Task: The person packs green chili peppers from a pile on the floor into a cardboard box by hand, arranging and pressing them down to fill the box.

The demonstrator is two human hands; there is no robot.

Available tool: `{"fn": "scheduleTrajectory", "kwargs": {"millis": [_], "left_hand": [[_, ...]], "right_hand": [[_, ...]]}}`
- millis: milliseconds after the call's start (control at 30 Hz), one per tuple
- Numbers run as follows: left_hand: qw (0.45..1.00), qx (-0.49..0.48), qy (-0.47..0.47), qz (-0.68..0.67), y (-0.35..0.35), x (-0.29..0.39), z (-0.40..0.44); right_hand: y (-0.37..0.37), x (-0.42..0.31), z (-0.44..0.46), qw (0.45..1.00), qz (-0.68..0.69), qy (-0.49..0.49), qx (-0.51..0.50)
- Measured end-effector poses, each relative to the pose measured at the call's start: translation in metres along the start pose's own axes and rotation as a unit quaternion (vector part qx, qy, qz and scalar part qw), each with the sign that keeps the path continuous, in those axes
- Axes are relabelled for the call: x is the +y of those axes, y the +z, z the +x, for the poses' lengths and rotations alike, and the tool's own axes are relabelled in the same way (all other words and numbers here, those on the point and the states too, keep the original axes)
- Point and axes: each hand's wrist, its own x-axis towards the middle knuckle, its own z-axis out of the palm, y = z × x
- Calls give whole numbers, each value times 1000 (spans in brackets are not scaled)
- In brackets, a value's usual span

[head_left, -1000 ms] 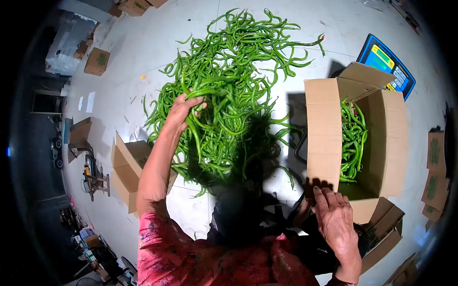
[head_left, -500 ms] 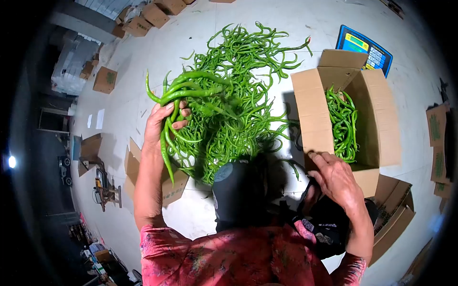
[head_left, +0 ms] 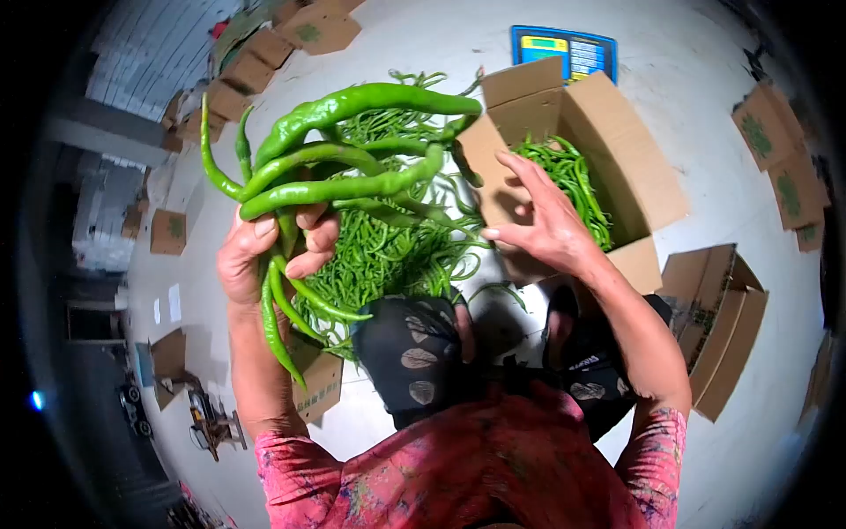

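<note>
A bunch of long green chili peppers (head_left: 339, 159) is gripped in my left hand (head_left: 269, 251), raised close to the camera. The peppers stick out to the right and hang down below the fist. My right hand (head_left: 546, 216) has its fingers apart and holds nothing; it is at the near left side of an upright cardboard box (head_left: 617, 132), close to the tips of the held peppers. Green peppers (head_left: 577, 189) lie inside that box. Behind and below the bunch, a large pile of green peppers (head_left: 379, 256) spreads over the floor, partly hidden by the left hand and its peppers.
A blue scale display (head_left: 564, 53) stands behind the box. Another open carton (head_left: 718, 326) is at the right, and one (head_left: 317, 379) sits by my left forearm. More cartons (head_left: 789, 176) line the right side and far left. My knees (head_left: 414, 353) are in front of the pile.
My left hand has brought the pepper bunch up nearer the camera. My right hand has left the box's near corner and moved left toward the bunch, fingers spread. The view has shifted.
</note>
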Motion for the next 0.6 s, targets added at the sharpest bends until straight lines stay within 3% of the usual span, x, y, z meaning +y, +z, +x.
{"fn": "scheduleTrajectory", "kwargs": {"millis": [33,100,133,167,267,400,500,600], "left_hand": [[1000,-14,-15,-10,8,-9,7],[996,-67,-42,-41,21,-39,31],[994,-70,-54,-58,25,-50,37],[993,-77,-60,-71,28,-60,45],[990,-75,-94,-69,21,-85,69],[981,-61,-118,-143,5,-119,87],[972,-91,-119,-182,2,-132,96],[967,-98,-126,-199,3,-140,101]], "right_hand": [[1,3,0,998,-19,-42,49],[-18,15,9,999,19,-21,46],[-24,6,7,995,-30,86,43],[-21,19,6,993,31,36,112],[-48,24,7,969,213,111,57],[-84,35,0,931,344,116,36],[-93,50,-1,916,332,192,115],[-95,69,3,901,328,257,120]]}}
